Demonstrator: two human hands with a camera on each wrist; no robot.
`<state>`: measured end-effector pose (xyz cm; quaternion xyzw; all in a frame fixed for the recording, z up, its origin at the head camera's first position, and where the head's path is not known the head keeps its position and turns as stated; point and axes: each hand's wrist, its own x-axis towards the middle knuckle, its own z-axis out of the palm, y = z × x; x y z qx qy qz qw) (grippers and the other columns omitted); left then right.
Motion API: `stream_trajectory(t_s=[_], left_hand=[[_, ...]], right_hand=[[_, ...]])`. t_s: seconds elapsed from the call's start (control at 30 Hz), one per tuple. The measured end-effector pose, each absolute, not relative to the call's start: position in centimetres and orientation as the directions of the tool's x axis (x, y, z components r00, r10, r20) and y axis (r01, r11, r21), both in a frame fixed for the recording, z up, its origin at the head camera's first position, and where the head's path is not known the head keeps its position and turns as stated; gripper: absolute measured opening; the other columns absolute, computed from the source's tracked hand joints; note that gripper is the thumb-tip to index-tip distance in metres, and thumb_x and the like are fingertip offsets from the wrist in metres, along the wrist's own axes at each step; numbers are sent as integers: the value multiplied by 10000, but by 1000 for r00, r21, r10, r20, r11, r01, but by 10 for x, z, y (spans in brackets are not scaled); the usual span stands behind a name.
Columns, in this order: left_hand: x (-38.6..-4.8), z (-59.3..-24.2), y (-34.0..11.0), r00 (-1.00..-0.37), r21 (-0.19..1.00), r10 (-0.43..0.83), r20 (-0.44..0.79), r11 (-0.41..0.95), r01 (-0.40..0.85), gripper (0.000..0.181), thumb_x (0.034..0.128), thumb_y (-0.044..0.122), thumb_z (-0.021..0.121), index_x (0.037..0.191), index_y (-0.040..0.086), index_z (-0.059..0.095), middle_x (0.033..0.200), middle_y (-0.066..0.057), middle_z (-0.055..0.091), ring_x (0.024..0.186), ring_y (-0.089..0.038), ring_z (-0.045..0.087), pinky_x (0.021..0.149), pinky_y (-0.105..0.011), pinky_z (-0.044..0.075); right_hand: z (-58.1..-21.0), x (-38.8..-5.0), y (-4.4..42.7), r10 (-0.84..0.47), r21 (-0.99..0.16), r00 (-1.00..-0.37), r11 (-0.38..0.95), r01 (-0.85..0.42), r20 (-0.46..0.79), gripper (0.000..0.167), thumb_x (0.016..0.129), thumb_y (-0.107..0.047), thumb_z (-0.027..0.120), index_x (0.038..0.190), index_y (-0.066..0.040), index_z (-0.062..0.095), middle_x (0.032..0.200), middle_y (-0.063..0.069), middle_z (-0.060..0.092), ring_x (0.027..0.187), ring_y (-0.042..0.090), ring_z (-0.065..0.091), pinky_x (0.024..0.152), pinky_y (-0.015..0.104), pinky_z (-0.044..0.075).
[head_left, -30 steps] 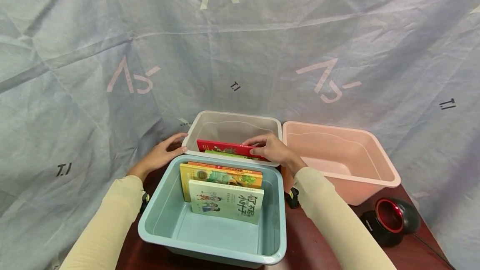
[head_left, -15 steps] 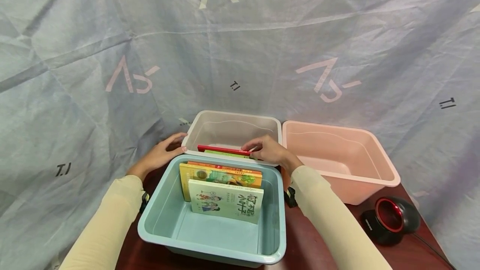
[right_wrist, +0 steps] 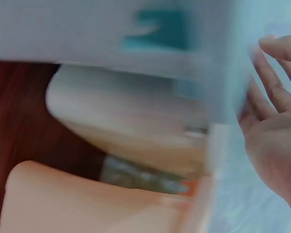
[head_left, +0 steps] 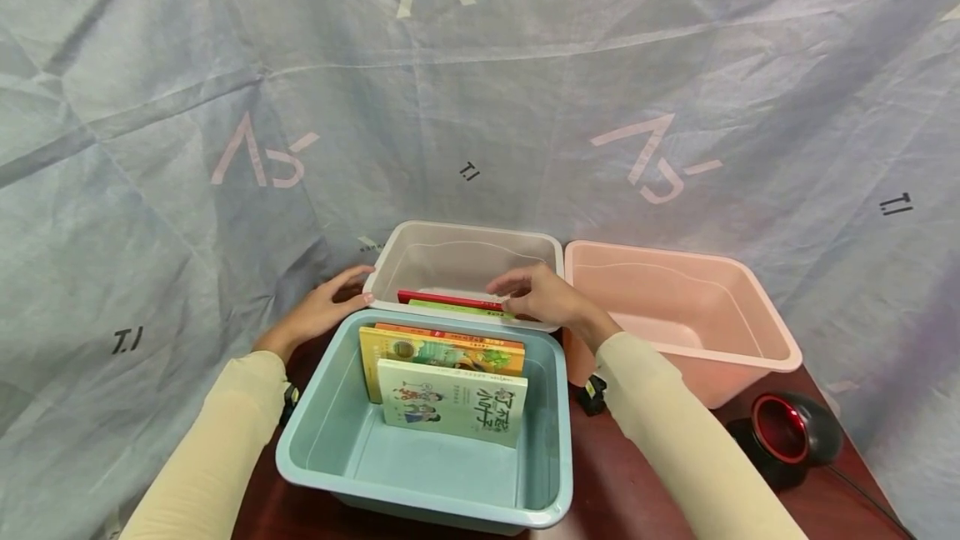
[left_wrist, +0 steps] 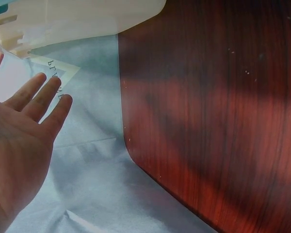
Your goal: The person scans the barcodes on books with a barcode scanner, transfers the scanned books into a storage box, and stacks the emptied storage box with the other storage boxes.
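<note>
In the head view my left hand (head_left: 324,311) rests at the left rim of the white bin (head_left: 480,229), fingers extended; the left wrist view also shows this palm (left_wrist: 19,150) with fingers spread. My right hand (head_left: 543,297) hovers over the same bin's right side, loosely bent and with nothing visible in its grasp. Just below its fingers, a red book (head_left: 442,299) stands low against the front wall, with a green-edged book (head_left: 450,307) before it. Blur covers much of the right wrist view, where the right hand (right_wrist: 276,116) appears beside a bin wall.
In front, a blue bin (head_left: 442,465) holds a pale green book (head_left: 450,402), a yellow book (head_left: 442,350) and orange-edged ones behind. A pink bin (head_left: 675,348) stands at right. A black device with a red ring (head_left: 806,432) sits on the dark red table (head_left: 630,482).
The red book has dropped lower in the white bin. My right fingers have come off it and the hand has shifted slightly up and right. My left hand stays put.
</note>
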<state>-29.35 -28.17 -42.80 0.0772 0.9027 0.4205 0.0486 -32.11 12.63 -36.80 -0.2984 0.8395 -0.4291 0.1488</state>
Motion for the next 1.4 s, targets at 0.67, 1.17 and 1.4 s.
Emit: stream_trajectory(t_s=[0.67, 1.17, 1.4], left_hand=[[-293, -426, -282, -983, 755, 182, -22, 647, 103, 664, 1034, 489, 600, 1620, 332, 331, 1622, -171, 435, 1480, -420, 434, 1145, -688, 360], [-292, -430, -284, -983, 765, 181, -24, 637, 99, 668, 1017, 519, 613, 1608, 370, 338, 1622, -151, 441, 1483, -406, 435, 1145, -680, 368], [-293, -430, -283, -983, 771, 183, -20, 628, 101, 656, 1030, 479, 612, 1612, 349, 338, 1621, -157, 437, 1489, -410, 421, 1148, -681, 362]], right_hand=[[-363, -240, 130, -766, -912, -643, 259, -317, 6, 409, 982, 11, 650, 1389, -13, 623, 1375, 214, 659, 1313, 362, 619, 972, 283, 574], [-394, -239, 100, -760, -890, -639, 366, -271, -119, 379, 973, 16, 649, 1342, -66, 675, 1361, 119, 689, 1302, 313, 644, 980, 374, 586], [-401, -241, 94, -751, -823, -646, 450, -346, -139, 393, 957, 6, 649, 1320, -134, 702, 1363, 56, 698, 1312, 264, 641, 1014, 436, 564]])
